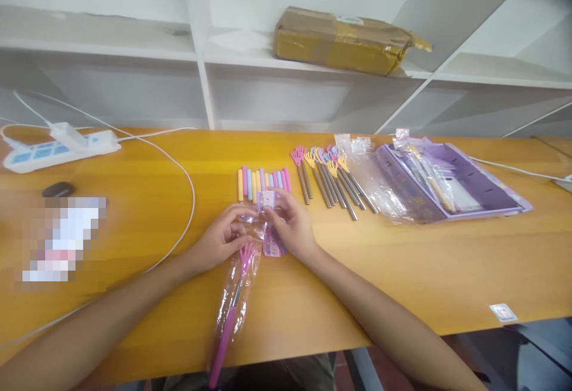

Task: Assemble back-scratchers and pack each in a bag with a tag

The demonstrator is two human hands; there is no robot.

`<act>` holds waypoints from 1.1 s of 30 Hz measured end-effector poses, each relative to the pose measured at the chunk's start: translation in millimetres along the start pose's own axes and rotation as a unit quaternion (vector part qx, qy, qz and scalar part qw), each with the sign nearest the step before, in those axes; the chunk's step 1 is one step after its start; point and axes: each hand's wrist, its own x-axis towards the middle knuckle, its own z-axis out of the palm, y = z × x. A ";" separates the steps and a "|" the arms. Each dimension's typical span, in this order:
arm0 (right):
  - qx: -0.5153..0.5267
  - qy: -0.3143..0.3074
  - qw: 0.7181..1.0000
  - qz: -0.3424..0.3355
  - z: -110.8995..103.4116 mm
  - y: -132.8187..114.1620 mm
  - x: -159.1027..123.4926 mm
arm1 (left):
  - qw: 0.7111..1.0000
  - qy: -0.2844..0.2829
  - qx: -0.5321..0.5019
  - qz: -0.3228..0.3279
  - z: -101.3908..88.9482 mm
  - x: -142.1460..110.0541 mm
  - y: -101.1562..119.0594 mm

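Note:
My left hand (226,233) is closed, its thumb and fingers pinching the top of a clear plastic bag (223,301). Inside the bag lies a pink back scratcher (230,325) with a metal shaft, its clawed head up by my fingers and its handle toward the table's front edge. My right hand (295,224) grips a small printed card (266,200) between thumb and fingers, just above the bag's opening. More purple-pink printed cards (272,245) show under my right palm, partly hidden. Beyond both hands, several pastel handle sleeves (254,183) stand in a row.
Right of the sleeves lie several scratcher heads on metal rods (333,179). Clear bags (379,182) lean against a purple box (491,206). A power strip (62,149) and white cable (190,182) occupy the left. A taped parcel (339,39) rests on the shelf; a sticker (503,312) lies front right.

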 end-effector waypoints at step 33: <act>-0.043 -0.037 0.997 -0.058 -16.2 -4.6 6.9 | 0.996 -0.005 -0.020 -0.088 -6.6 -3.0 1.6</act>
